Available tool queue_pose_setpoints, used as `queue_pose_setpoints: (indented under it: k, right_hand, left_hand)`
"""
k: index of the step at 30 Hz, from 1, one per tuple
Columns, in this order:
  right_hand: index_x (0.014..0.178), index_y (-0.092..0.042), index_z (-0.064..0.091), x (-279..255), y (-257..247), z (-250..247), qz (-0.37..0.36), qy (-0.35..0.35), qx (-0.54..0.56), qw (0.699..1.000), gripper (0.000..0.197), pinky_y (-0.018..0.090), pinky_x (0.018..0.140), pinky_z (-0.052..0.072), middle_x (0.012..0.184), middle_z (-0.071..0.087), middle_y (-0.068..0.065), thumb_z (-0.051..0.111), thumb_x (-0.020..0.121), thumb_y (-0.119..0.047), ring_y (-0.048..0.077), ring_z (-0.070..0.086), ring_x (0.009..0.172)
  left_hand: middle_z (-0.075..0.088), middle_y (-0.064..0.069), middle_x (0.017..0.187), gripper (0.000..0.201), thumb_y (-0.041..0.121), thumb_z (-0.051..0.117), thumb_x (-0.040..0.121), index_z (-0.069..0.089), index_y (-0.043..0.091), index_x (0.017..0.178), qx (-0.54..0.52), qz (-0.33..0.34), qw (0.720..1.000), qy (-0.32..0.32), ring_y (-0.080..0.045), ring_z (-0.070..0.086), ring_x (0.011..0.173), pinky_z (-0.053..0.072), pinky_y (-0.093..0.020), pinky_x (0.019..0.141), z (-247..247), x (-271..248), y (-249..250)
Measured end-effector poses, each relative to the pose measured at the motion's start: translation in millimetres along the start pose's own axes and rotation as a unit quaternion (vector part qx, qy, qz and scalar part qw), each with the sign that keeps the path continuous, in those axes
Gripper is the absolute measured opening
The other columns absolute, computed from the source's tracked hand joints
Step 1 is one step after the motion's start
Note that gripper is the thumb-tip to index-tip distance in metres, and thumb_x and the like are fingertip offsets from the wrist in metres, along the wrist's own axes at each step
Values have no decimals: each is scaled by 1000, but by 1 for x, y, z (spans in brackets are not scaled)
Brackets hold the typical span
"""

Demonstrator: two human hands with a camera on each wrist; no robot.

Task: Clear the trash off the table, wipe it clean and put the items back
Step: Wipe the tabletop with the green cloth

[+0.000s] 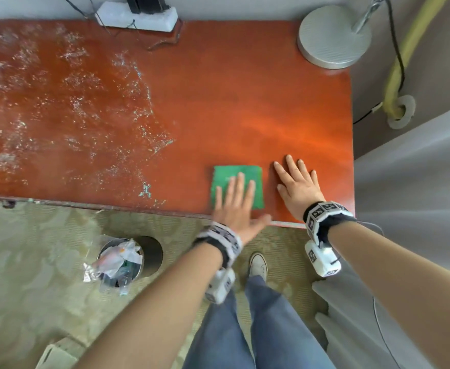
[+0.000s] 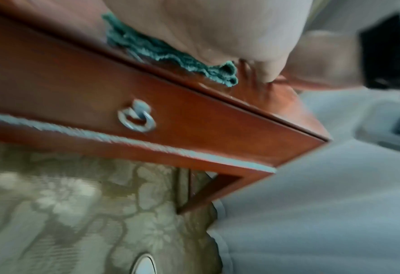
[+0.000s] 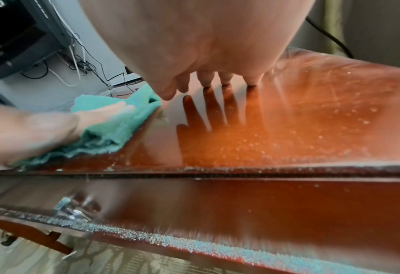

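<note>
A folded green cloth (image 1: 235, 177) lies on the red-brown wooden table (image 1: 218, 107) near its front edge. My left hand (image 1: 235, 203) presses flat on the cloth with straight fingers, thumb out along the table edge. The cloth (image 2: 170, 53) bunches under my palm in the left wrist view, and the cloth (image 3: 114, 126) shows under the left hand (image 3: 53, 128) in the right wrist view. My right hand (image 1: 298, 182) rests flat on the bare wood just right of the cloth, fingers (image 3: 226, 77) spread. White wet streaks and specks (image 1: 58, 107) cover the table's left half.
A metal trash bin (image 1: 120, 262) stuffed with wrappers stands on the carpet below the front edge. A white power strip (image 1: 138, 14) sits at the back edge; a round lamp base (image 1: 334, 35) fills the back right corner. A drawer ring pull (image 2: 137, 118) hangs on the front.
</note>
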State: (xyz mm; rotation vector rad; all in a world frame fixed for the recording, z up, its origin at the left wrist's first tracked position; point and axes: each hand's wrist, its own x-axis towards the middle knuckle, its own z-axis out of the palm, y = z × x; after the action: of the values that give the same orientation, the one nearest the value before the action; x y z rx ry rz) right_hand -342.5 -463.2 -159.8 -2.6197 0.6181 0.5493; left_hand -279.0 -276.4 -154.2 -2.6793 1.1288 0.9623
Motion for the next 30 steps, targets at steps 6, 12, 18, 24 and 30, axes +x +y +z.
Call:
queue_pose_setpoints:
  k: [6, 12, 18, 24, 30]
  right_hand:
    - [158, -30, 4, -12, 5, 11, 32, 24, -9, 999, 61, 52, 122, 3, 166, -9, 0, 32, 104, -29, 27, -5, 152]
    - [158, -28, 7, -28, -14, 22, 66, 39, 25, 997, 59, 54, 121, 3, 166, -8, 3, 31, 104, -28, 31, -5, 151]
    - [158, -28, 13, -33, -16, 25, 62, 34, 46, 996, 58, 52, 122, 4, 166, -5, 3, 32, 103, -20, 30, -4, 152]
    - [156, -25, 24, -35, -2, 10, 50, 19, 54, 997, 59, 47, 123, 10, 166, 4, 4, 34, 100, -12, 27, 4, 152]
    - [155, -37, 23, -40, 23, 2, 51, 17, 29, 998, 60, 49, 122, 9, 166, 1, 0, 32, 99, -15, 25, 3, 152]
  left_hand:
    - [-38, 3, 157, 75, 69, 2, 96, -22, 29, 154, 5, 20, 999, 26, -17, -28, 148, -10, -50, 122, 12, -12, -30]
    - [-43, 0, 153, 79, 74, -7, 90, -29, 30, 151, -34, -140, 989, 24, -20, -26, 148, -1, -54, 122, -3, -38, -166]
    - [-44, -7, 153, 95, 83, -6, 83, -30, 21, 151, -31, -86, 995, 35, -29, -31, 146, -10, -58, 119, 9, -33, -103]
    - [-33, -6, 160, 93, 80, 4, 88, -16, 21, 157, 61, 87, 994, 15, -25, -29, 148, -8, -58, 119, 33, -33, 7]
    - [-39, 7, 157, 72, 70, -3, 94, -24, 33, 153, 37, 55, 997, 43, -15, -27, 148, -5, -52, 122, 22, -30, -61]
